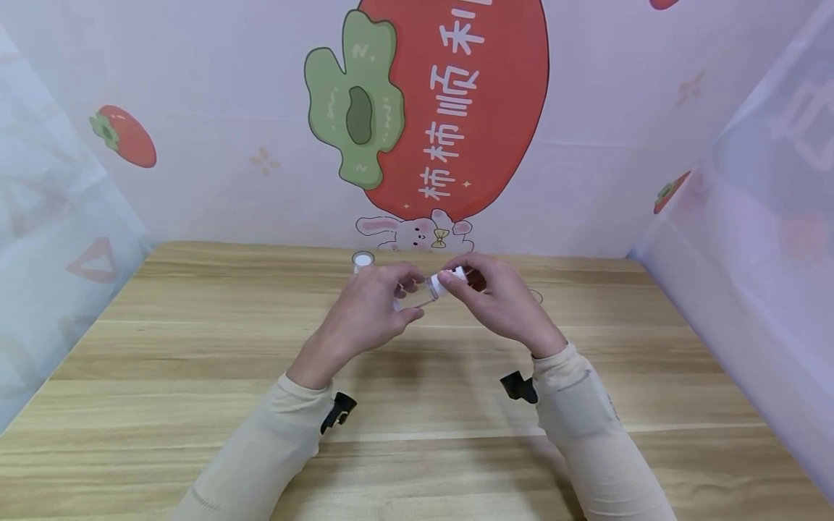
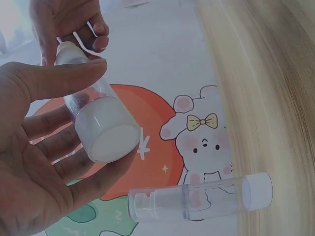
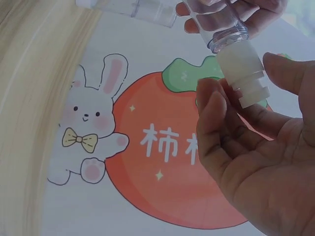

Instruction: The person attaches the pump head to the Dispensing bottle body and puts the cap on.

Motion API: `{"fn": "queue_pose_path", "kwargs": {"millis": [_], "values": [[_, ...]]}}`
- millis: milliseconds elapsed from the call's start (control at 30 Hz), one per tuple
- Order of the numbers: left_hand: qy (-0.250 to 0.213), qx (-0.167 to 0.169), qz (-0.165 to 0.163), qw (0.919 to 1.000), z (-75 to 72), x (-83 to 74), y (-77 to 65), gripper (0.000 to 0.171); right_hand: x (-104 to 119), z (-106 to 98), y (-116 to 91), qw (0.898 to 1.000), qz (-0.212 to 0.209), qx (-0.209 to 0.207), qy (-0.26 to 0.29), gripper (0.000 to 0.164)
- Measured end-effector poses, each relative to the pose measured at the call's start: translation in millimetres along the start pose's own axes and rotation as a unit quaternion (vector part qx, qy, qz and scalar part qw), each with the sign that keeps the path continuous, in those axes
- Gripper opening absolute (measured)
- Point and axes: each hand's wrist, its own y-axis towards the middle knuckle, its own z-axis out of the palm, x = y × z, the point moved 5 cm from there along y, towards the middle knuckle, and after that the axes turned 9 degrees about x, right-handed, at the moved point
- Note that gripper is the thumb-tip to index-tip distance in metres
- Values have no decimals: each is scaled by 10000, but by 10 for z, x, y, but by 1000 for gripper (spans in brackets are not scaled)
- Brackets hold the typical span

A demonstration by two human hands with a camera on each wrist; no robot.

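Note:
My left hand [image 1: 365,311] holds a clear pump bottle [image 1: 419,295] by its body, tilted above the table. The thumb lies across it in the left wrist view, near the white base [image 2: 109,130]. At the other end, my right hand [image 1: 498,297] grips the white pump head [image 3: 241,64], thumb on one side and curled fingers on the other. In the right wrist view the clear bottle neck meets the white collar. A second pump bottle [image 2: 211,199], with a clear cap and white base, stands upright on the table beyond my left hand.
A clear round rim [image 1: 536,297] shows on the wooden table [image 1: 417,434] just past my right hand, which partly hides it. Behind the table rises a printed backdrop [image 1: 215,195] with a large persimmon and a rabbit. Pale sheets hang at both sides.

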Motion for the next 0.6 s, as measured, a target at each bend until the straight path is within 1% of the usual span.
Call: {"fn": "queue_pose_path", "kwargs": {"millis": [100,200,367,600], "values": [[-178,105,-72,9998,2,18,6,39,5,-2,0,9999,-141,31,93,28],[-366,194,-127,9991,3,41,10,39,16,-4,4,9991,-378,47,167,28],[-594,271,-196,9977,2,70,9,38,57,-8,-8,9970,-679,158,333,30],[-754,344,-216,9963,-6,79,2,39,296,-51,-81,9944,-806,341,588,32]]}}
